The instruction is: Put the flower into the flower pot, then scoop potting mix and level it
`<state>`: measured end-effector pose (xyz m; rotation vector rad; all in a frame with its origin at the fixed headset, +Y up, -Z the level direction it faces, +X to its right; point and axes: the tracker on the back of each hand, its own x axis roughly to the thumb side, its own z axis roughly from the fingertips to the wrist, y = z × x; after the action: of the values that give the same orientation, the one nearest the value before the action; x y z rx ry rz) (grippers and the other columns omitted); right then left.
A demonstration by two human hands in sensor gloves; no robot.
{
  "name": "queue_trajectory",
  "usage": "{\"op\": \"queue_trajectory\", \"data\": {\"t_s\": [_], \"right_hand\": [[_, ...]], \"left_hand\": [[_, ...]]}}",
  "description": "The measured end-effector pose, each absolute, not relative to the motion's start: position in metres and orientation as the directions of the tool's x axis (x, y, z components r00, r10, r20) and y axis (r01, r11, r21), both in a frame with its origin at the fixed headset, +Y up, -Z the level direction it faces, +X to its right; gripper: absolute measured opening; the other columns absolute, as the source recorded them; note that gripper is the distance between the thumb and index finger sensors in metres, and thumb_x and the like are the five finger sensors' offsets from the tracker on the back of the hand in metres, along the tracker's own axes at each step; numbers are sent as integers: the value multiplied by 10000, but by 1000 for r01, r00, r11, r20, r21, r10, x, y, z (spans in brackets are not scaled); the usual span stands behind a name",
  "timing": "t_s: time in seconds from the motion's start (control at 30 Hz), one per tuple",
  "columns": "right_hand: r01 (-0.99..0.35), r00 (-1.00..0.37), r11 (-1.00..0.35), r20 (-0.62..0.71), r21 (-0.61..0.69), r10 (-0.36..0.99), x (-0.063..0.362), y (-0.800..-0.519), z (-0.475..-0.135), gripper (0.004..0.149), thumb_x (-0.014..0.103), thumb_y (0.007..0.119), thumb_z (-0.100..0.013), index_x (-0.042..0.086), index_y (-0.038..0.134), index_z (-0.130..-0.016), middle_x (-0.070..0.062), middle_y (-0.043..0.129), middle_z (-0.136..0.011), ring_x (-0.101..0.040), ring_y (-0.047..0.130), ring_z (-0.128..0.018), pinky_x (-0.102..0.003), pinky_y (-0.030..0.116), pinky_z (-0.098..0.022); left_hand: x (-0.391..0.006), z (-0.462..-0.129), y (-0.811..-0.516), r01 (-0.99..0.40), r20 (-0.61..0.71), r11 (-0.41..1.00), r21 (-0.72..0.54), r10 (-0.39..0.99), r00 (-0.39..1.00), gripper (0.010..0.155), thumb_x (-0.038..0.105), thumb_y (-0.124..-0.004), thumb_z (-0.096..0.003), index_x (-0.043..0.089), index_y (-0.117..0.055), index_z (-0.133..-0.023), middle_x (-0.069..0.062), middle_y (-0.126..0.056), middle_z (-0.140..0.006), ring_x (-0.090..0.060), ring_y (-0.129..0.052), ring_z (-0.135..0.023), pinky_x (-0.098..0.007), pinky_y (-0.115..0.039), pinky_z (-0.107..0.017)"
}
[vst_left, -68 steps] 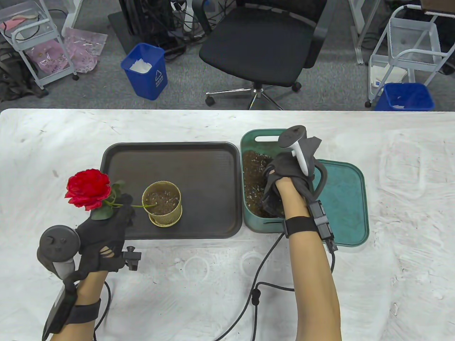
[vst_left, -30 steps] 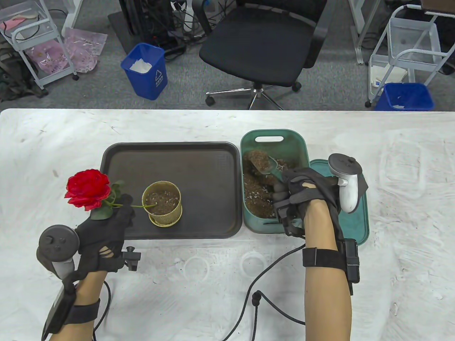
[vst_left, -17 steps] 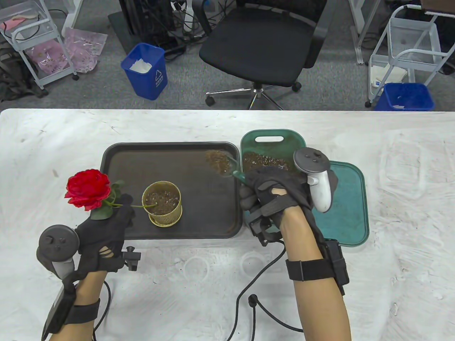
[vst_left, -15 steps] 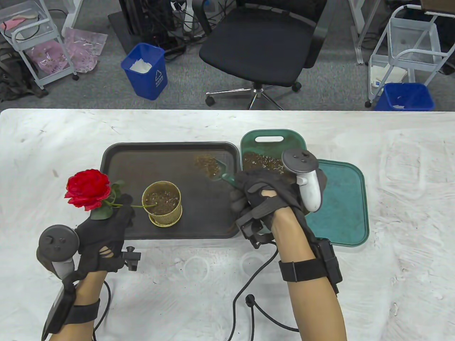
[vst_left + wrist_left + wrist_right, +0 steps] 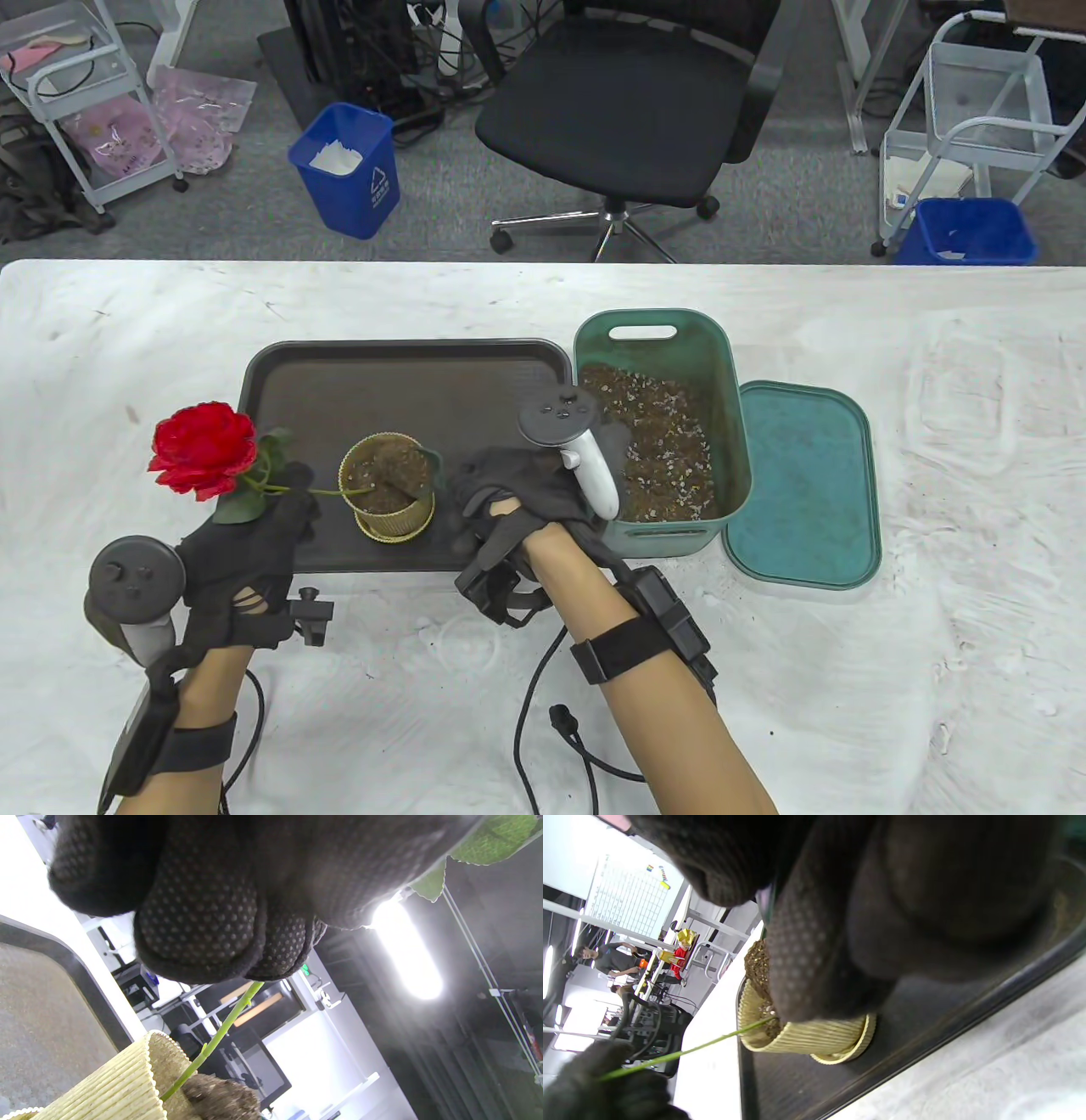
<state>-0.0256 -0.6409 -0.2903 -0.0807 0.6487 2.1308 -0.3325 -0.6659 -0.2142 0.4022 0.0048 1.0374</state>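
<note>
Right hand (image 5: 496, 501): curled on scoop (image 5: 427, 463), tipped over flower pot (image 5: 388, 486) rim.
Left hand (image 5: 246, 543): pinches flower (image 5: 204, 448) stem, leaning left.
Nearer: right.

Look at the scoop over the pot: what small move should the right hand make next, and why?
Probably tip the scoop so its mix drops into the flower pot. The right hand holds it at the rim, while the left hand holds the flower with its stem in the pot.

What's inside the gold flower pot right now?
The flower pot holds brown potting mix, heaped where the scoop tips in, and the rose's green stem pokes into it. The stem's buried end is hidden.
</note>
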Motion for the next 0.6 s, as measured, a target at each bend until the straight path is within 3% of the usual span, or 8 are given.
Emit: {"op": "queue_trajectory", "data": {"t_s": [0.2, 0.37, 0.6], "right_hand": [[-626, -765, -698, -100, 347, 636, -49, -624, -282, 533, 324, 840, -406, 27, 759, -842, -150, 1006, -573, -265, 1101, -229, -372, 971, -92], [-433, -885, -868, 69, 244, 461, -69, -610, -271, 531, 321, 859, -396, 47, 772, -842, -146, 1010, -579, -277, 1100, -245, -388, 968, -110], [-329, -925, -929, 141, 170, 354, -80, -601, -259, 528, 321, 860, -394, 57, 776, -844, -143, 1010, -586, -281, 1098, -256, -394, 965, -123]], "left_hand": [[-333, -214, -666, -834, 183, 443, 329, 836, 517, 433, 445, -896, -391, 242, -959, -769, 43, -1073, -580, -173, -1118, -303, -357, -940, -314], [-334, -214, -666, -834, 181, 443, 331, 837, 516, 434, 445, -897, -391, 242, -959, -768, 42, -1074, -579, -173, -1118, -303, -358, -940, -313], [-334, -214, -666, -832, 182, 445, 332, 835, 520, 433, 445, -896, -391, 242, -960, -768, 41, -1074, -579, -173, -1118, -304, -357, -940, -313]]}}
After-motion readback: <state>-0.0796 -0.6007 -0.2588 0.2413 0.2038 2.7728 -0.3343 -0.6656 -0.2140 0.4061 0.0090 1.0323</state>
